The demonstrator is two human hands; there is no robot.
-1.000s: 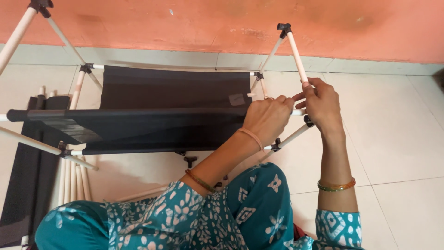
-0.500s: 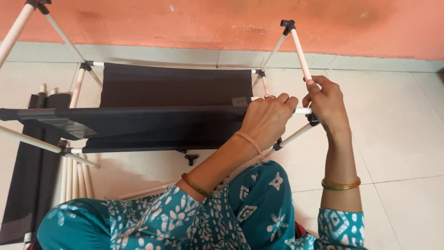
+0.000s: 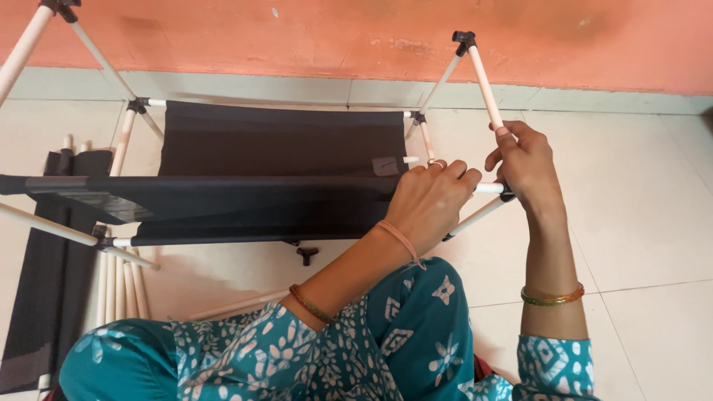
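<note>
I log the horizontal white rod (image 3: pixel 489 188) first: it emerges from the right end of the near black fabric shelf (image 3: pixel 223 194), its long axis running left to right, and ends at a black corner joint (image 3: pixel 507 195). From that joint, the landmark for this entry, a slanted white tube (image 3: pixel 484 78) rises up and slightly left to a black cap (image 3: pixel 464 37) near the wall, and a second white tube (image 3: pixel 475 217) runs down-left from it.

My left hand (image 3: pixel 431 199) sits just left of the joint, fingers curled shut over the fabric end and the rod. My right hand (image 3: pixel 526 167) is on the joint, fingers wrapped around the base of the slanted tube, thumb pointing up along it.

A small grey square label (image 3: pixel 385 165) lies on the far black fabric panel (image 3: pixel 282 137), up and left of the joint; its print is too small to tell. Further left of the joint the frame repeats: white tubes with black connectors (image 3: pixel 137 105).

Well to the left of the joint, on the cream tiled floor (image 3: pixel 653 223), lie a bundle of loose white rods (image 3: pixel 119 286) and folded black fabric pieces (image 3: pixel 44 297). A loose black connector (image 3: pixel 305 255) lies on the floor below the near shelf, down-left of the joint. The orange wall (image 3: pixel 297 37) stands behind everything.
</note>
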